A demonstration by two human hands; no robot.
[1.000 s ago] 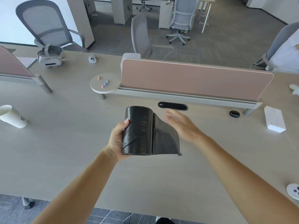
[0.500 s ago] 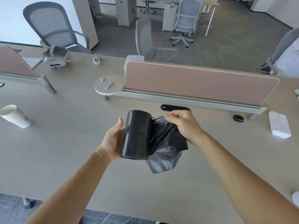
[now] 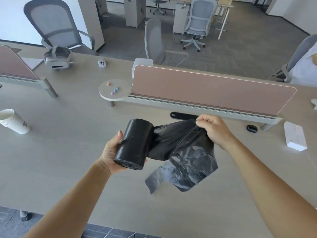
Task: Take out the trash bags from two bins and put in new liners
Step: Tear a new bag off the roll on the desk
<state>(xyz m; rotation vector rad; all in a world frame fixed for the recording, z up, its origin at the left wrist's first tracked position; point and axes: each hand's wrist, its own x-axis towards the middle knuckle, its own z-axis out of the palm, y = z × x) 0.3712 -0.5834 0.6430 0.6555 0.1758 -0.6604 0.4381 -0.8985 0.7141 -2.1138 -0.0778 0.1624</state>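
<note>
While my left hand [image 3: 114, 148] is closed around the roll of liners [image 3: 134, 143] above the tabletop [image 3: 68, 152], my right hand [image 3: 212, 130] is pinched on the loose liner [image 3: 181, 157], hands apart, I think to tear one off. The plastic is thin, black, glossy, wrinkled; the roll is a firm cylinder.

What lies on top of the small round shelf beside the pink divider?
A few small coloured pieces lie on the round shelf: one orange, others blue and pink. Nothing covers them; they are too small to identify.
</note>
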